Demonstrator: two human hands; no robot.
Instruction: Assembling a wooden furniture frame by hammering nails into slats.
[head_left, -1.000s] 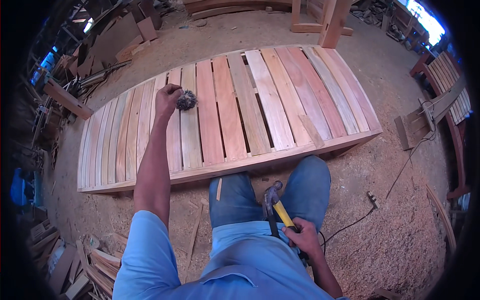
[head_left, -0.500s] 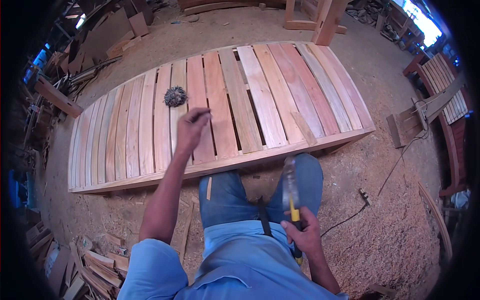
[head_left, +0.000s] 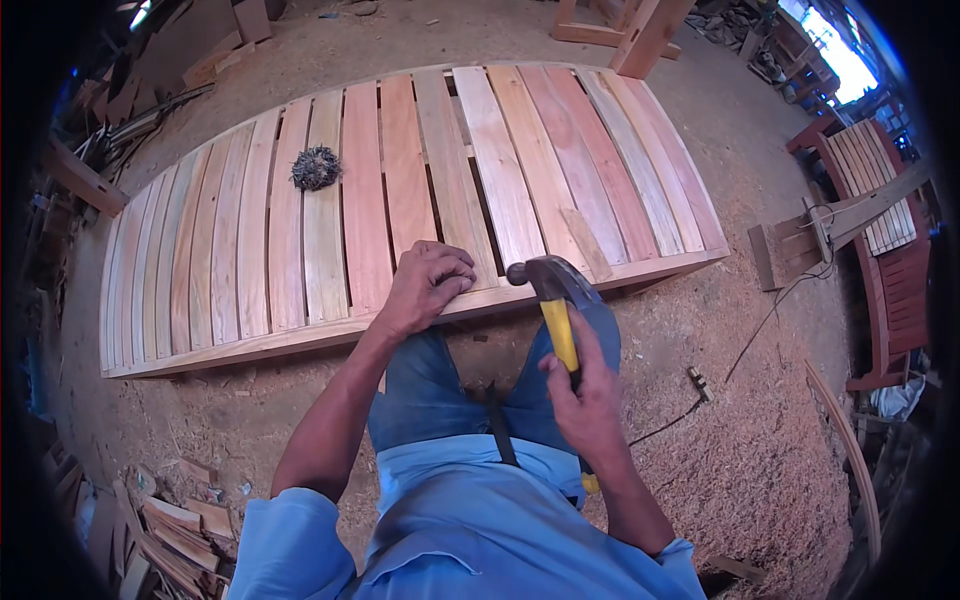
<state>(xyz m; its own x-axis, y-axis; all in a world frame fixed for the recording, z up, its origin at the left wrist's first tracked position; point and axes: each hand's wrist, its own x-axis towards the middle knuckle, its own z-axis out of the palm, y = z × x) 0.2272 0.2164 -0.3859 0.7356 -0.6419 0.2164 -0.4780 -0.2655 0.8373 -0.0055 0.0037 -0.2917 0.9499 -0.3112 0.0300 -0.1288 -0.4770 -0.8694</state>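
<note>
My right hand is wrapped round the yellow and black handle of a claw hammer, whose head is raised above the near rail. My left hand rests at the near end of the slats with thumb and fingers pinched together. Whatever it holds, if anything, is hidden. Both hands are over a long slatted wooden frame of reddish and pale boards. A dark clump of nails lies on the slats beyond my left hand.
A short loose wood strip lies across the slats on the right. Wood shavings cover the floor, where a cable with a metal connector lies. Offcuts are piled at lower left. A reddish slatted piece of furniture stands at right.
My left hand has come down from over the slats, near the nail clump, to the near edge. My right hand has lifted the hammer up toward it. The view has shifted slightly.
</note>
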